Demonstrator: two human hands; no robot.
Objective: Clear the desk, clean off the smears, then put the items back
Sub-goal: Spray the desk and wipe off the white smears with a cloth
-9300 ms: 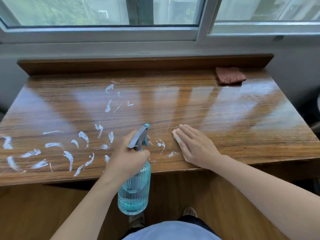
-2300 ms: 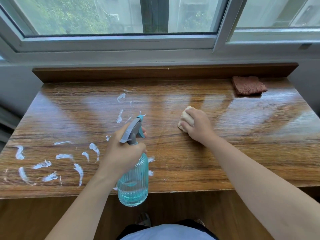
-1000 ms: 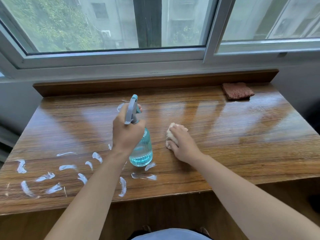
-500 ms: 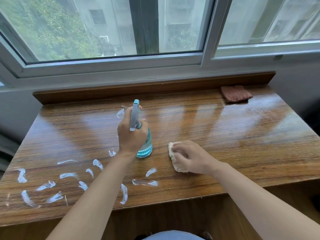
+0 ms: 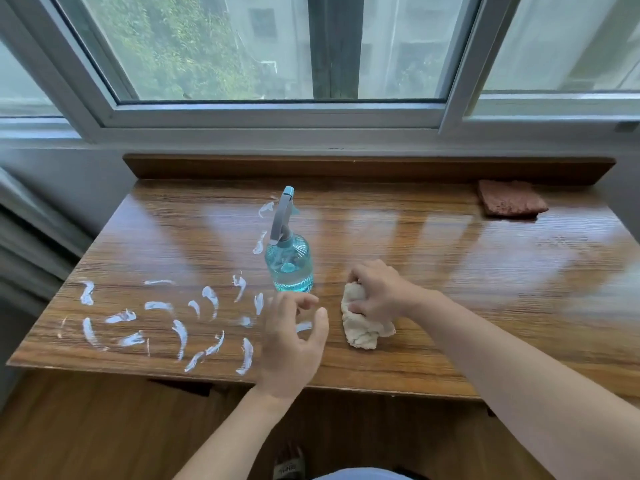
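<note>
A blue ribbed spray bottle (image 5: 289, 265) with a grey trigger stands upright on the wooden desk (image 5: 433, 265), near its middle. My left hand (image 5: 292, 337) hovers just in front of the bottle, apart from it, fingers loosely curved and holding nothing. To the right, my right hand (image 5: 375, 294) grips a crumpled cream cloth (image 5: 362, 332) that lies on the desk. Several white smears (image 5: 180, 332) cover the front left part of the desk, and a few more smears (image 5: 265, 209) run behind the bottle.
A folded reddish-brown cloth (image 5: 509, 202) lies at the back right corner. A raised wooden ledge (image 5: 346, 168) runs along the desk's back edge below the window. The desk's front edge is close to my body.
My left hand set the spray bottle down on the desk, let go and pulled back toward me. My right hand with the cloth stayed beside the bottle.
</note>
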